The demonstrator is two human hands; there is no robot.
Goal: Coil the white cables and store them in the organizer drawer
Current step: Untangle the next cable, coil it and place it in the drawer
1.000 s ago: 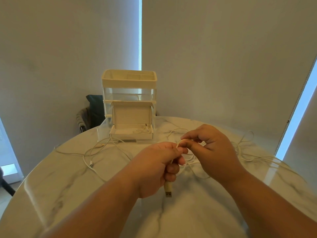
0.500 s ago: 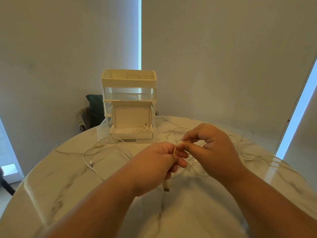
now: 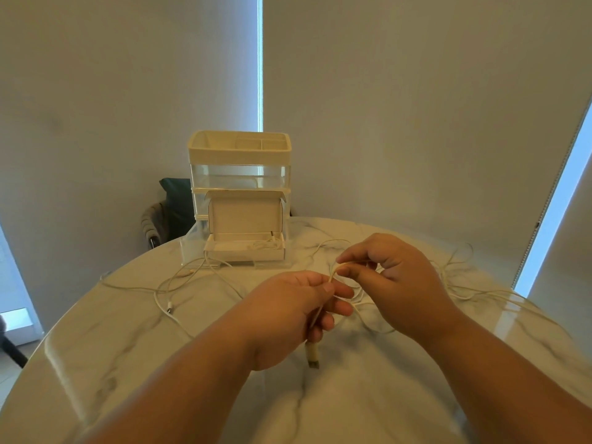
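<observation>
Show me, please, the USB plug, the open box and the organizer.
USB plug (image 3: 312,352): head view, on its pale housing.
Open box (image 3: 245,216): head view, inside of its raised lid.
Organizer (image 3: 238,154): head view, front wall of its top tray.

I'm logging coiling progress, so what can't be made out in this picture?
All head view.
- White cable: the left hand's curled fingers hide how many loops it holds; only the USB plug hangs below.
- Open box in the organizer drawer: the cable inside is too small to judge.
- Loose cables at right: thin, tangled, partly behind the right hand; count unclear.
</observation>
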